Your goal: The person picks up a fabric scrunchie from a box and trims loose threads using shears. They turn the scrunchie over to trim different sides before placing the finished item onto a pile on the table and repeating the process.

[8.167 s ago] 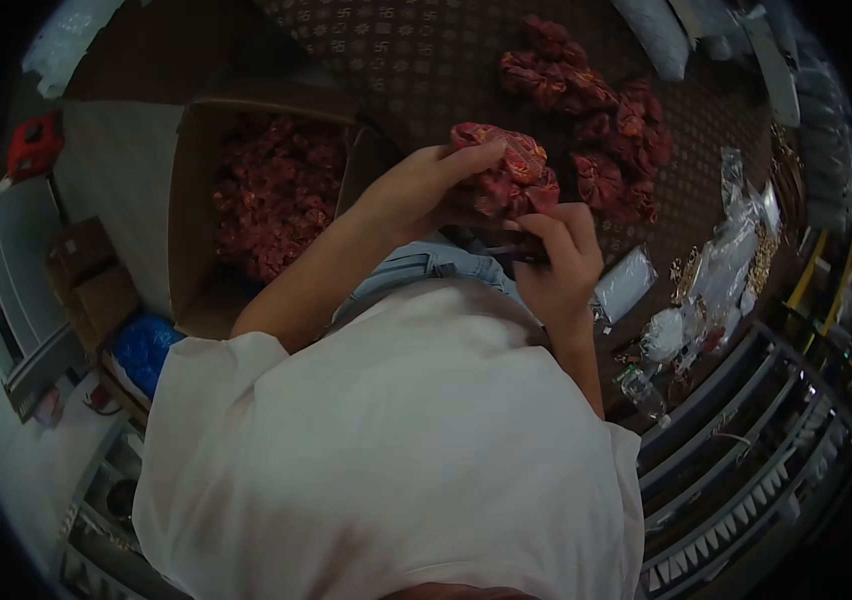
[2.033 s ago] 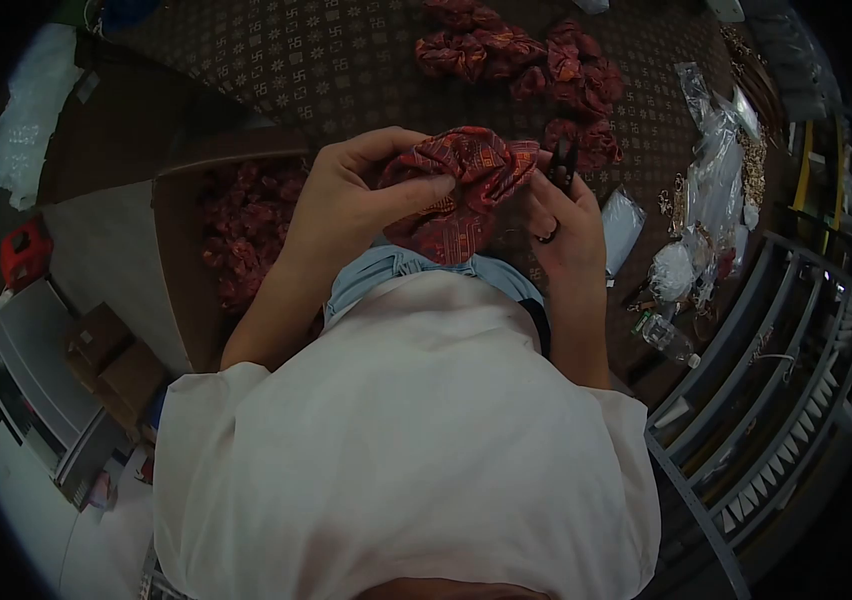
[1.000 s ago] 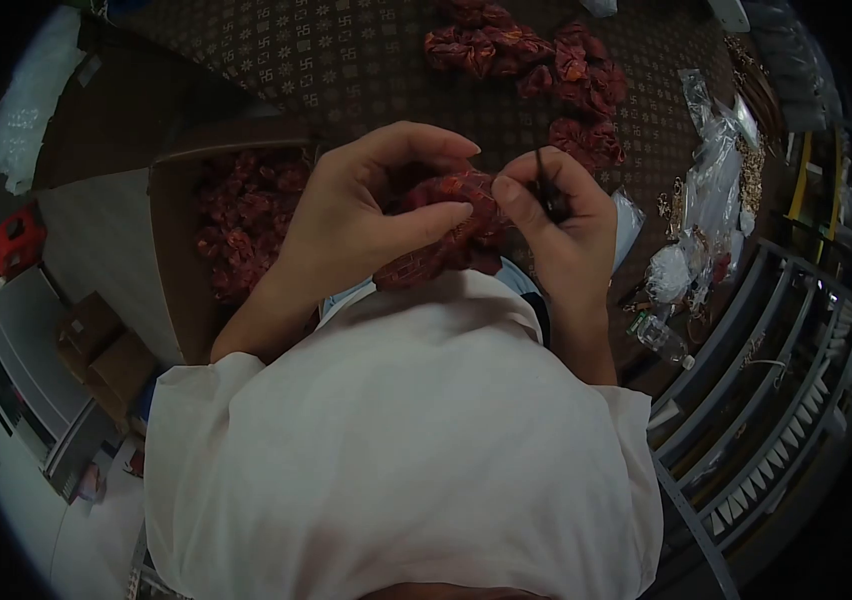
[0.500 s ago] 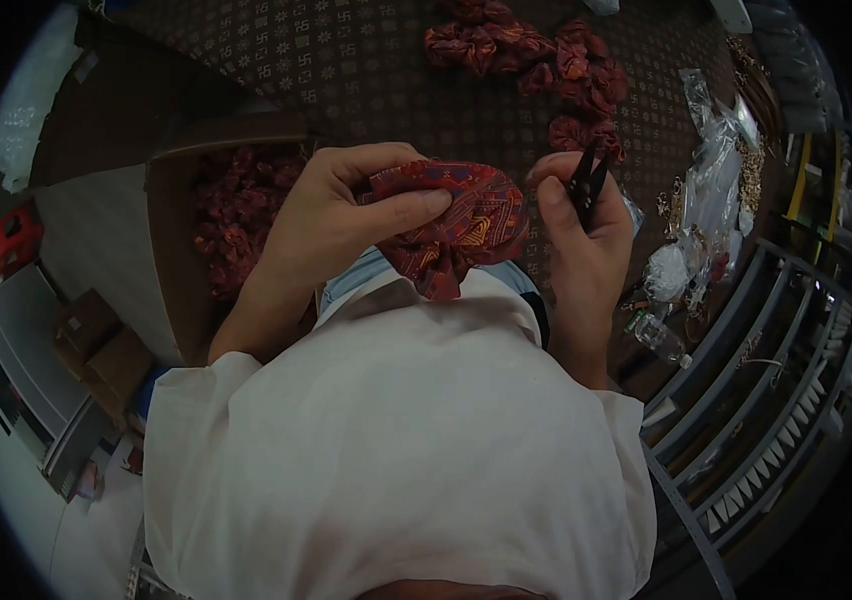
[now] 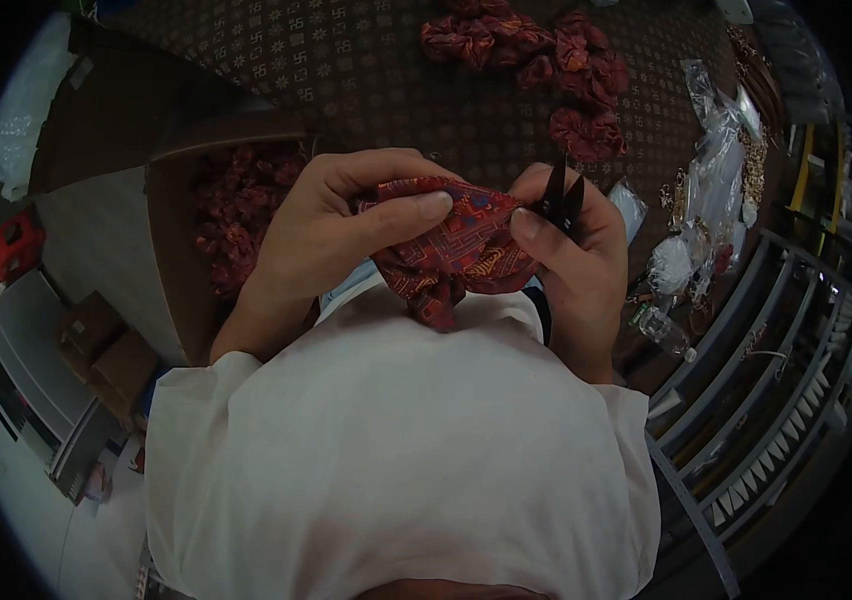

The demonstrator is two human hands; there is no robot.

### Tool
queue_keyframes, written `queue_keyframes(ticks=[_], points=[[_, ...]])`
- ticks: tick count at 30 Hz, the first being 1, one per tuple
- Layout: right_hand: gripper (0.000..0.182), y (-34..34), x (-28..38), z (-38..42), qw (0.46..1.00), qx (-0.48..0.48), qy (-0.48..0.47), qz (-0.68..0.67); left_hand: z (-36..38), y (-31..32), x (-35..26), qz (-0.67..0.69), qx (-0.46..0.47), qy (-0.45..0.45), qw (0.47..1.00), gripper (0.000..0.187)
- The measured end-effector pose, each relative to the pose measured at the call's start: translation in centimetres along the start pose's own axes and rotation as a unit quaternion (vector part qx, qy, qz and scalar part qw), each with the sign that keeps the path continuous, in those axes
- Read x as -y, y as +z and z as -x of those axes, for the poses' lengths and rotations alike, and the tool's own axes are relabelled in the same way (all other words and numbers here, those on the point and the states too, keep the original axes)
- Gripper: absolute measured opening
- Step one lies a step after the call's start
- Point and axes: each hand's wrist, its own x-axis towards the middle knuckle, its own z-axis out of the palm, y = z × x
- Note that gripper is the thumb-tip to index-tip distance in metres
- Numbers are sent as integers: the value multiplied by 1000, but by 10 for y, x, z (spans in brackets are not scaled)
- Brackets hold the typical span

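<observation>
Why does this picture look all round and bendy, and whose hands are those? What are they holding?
The picture comes from a small camera worn on a person's head, looking down, so the edges bend and you see the white shirt from above. The hands are that person's own. The left hand and the right hand both pinch a red patterned fabric piece. The right hand also grips small black snips. On the patterned brown surface lies a pile of similar red fabric pieces. A cardboard box beside the left hand holds many more. Clear plastic bags lie to the right.
</observation>
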Motion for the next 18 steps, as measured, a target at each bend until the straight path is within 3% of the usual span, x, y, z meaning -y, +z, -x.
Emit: queue_keyframes(ticks=[9,18], points=[[9,-2,3,3,998,48,-35,27,1,4,-3,103,9,-32,994,13],[11,-5,4,3,996,73,-28,53,2,2,-1,79,0,-4,997,11]])
